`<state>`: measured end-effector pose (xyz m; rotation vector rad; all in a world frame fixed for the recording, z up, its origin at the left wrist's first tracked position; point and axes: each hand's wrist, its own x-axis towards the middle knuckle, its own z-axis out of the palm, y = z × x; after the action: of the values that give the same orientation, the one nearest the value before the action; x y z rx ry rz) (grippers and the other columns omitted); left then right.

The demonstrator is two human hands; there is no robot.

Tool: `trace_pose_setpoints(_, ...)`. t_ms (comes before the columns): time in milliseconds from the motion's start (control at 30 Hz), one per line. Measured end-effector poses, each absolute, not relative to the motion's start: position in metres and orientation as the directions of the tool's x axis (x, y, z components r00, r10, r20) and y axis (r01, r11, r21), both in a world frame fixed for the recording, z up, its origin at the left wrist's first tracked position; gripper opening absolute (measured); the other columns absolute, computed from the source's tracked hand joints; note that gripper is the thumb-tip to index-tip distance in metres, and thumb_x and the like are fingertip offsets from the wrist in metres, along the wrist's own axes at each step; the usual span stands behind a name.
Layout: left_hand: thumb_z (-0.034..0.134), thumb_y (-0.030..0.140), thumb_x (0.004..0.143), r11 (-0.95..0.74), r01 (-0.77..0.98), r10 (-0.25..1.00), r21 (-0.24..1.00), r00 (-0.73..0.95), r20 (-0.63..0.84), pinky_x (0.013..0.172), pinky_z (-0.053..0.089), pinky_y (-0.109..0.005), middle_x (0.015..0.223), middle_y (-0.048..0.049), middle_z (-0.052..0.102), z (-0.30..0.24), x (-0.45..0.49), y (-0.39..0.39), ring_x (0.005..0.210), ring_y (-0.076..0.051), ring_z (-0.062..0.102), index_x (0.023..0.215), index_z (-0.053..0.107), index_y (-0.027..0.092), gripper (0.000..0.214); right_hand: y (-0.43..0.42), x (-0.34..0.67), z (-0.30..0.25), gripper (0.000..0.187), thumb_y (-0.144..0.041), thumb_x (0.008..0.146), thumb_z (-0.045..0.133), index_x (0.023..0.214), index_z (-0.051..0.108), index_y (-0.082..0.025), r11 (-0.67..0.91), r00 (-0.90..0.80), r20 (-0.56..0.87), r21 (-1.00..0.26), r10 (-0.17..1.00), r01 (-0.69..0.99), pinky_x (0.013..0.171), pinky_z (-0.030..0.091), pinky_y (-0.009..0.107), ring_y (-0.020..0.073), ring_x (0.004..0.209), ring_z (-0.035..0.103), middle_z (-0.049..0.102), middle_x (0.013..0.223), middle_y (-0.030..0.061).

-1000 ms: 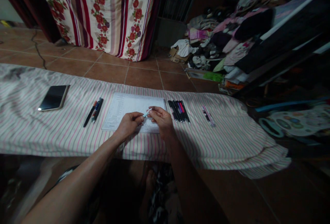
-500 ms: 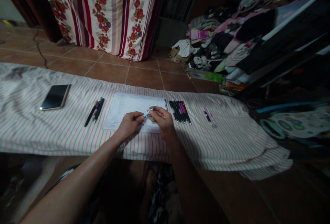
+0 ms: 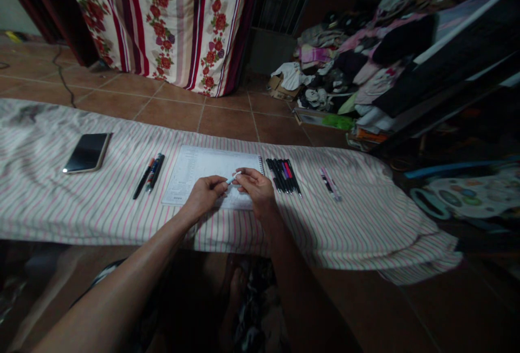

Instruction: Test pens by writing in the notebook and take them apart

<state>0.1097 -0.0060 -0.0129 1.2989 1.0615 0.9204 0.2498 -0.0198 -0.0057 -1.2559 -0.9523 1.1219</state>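
Between the fingertips of both hands is a short, slim light-blue and white pen-like stick [image 3: 231, 180]; its exact kind is too small to make out. My left hand [image 3: 206, 193] pinches its left end, and my right hand [image 3: 255, 185] grips the other end, hiding part of it. Both hands are over a spiral-bound notebook [image 3: 203, 163] whose page carries print or writing. To the right of the notebook lies a row of several pens [image 3: 283, 176], mostly black, with a red and a purple one. On the left rest a few more pens [image 3: 149, 177].
A striped cloth [image 3: 357, 223] covers the long low table. A phone [image 3: 87, 152] lies at the left, and thin pink-and-black pens [image 3: 329, 184] at the right. Beyond are a floral curtain [image 3: 162, 23], a tiled floor [image 3: 227, 120] and a pile of clothes [image 3: 349, 60].
Almost nothing differs. Both hands keep their pinch on the light-blue stick, which appears turned very slightly.
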Motion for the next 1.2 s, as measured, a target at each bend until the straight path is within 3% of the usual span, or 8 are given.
trace_pose_setpoints(433,0.059,0.027,0.069,0.078,0.042,0.958,0.996,0.275,-0.086,0.057,0.039,-0.023,0.056,0.0023,0.059,-0.012,0.108,-0.006,0.054,-0.01,0.05,0.077,0.067,0.013,0.017,-0.02,0.25,-0.008,0.029,-0.035,0.061,0.07,0.083,0.064,-0.017,-0.019,0.192,-0.036,-0.996,0.981,-0.09,0.056,0.046,0.023,0.0153,0.069,0.063,0.067,0.072,0.0029)
trace_pose_setpoints(733,0.058,0.027,0.069,0.053,0.058,0.957,0.997,0.283,-0.067,0.056,0.039,-0.024,0.056,0.0016,0.06,-0.01,0.107,-0.006,0.053,-0.01,0.05,0.075,0.067,0.013,0.018,-0.017,0.254,-0.015,0.031,-0.039,0.065,0.066,0.086,0.066,-0.016,0.004,0.165,0.012,-0.999,0.986,0.045,0.056,0.049,0.025,0.0185,0.07,0.066,0.068,0.068,0.0041)
trace_pose_setpoints(1033,0.059,0.028,0.069,-0.043,0.272,0.972,0.961,0.234,-0.023,0.064,0.043,-0.027,0.071,-0.0032,0.068,-0.018,0.098,-0.004,0.068,-0.017,0.058,0.083,0.069,0.014,0.022,-0.019,0.263,-0.015,0.024,-0.038,0.068,0.062,0.08,0.066,-0.018,0.02,0.091,0.042,-0.972,0.995,0.233,0.057,0.05,0.027,0.0175,0.066,0.065,0.067,0.067,0.0036)
trace_pose_setpoints(1200,0.057,0.026,0.072,-0.13,0.373,0.967,0.919,0.252,0.035,0.071,0.044,-0.029,0.077,-0.004,0.068,-0.013,0.095,-0.008,0.076,-0.019,0.06,0.084,0.069,0.016,0.019,-0.025,0.26,-0.01,0.021,-0.039,0.071,0.058,0.071,0.061,-0.019,0.045,0.079,0.079,-0.93,0.994,0.364,0.053,0.043,0.023,0.0132,0.056,0.057,0.061,0.059,-0.0006)
